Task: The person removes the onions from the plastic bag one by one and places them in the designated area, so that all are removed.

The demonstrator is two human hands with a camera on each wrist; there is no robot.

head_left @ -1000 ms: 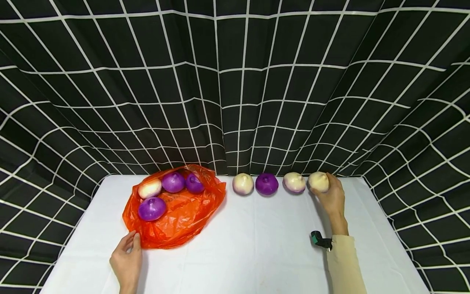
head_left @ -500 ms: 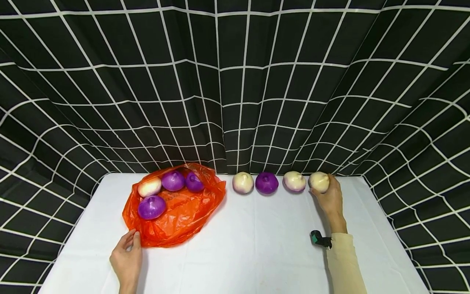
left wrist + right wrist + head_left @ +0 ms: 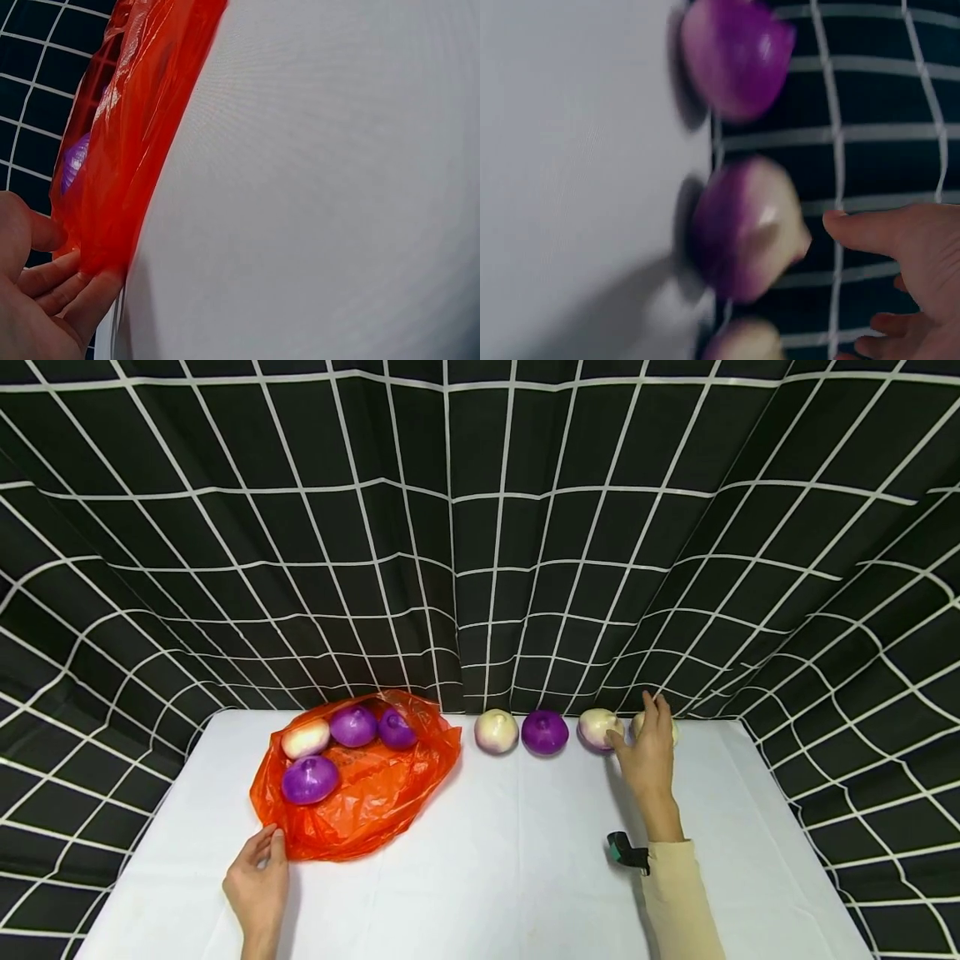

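At the left in the head view, my left hand (image 3: 258, 877) pinches the near edge of a thin red-orange plastic bag (image 3: 375, 802) between thumb and fingers. Several onions lie in the bag's mouth: a whitish onion (image 3: 306, 740) and purple ones, one purple onion (image 3: 311, 779) nearest my hand. My right hand (image 3: 649, 768) holds nothing, its fingers spread. It hovers above the right end of a row of onions, partly covering the rightmost onion (image 3: 637, 724). In the right wrist view, the thumb points at the pale tip of a purple-and-white onion (image 3: 746, 225), a gap between them.
Left of my right hand, the row goes on with a whitish onion (image 3: 596, 727), a purple onion (image 3: 545, 732) and another whitish onion (image 3: 496, 732) along the back edge of the white table (image 3: 487, 860). A black grid-patterned curtain (image 3: 480, 535) rises behind and at both sides.
My right hand has let go of the rightmost onion, lifted and shifted left, its fingers spreading. The left hand stays at the bag's edge.
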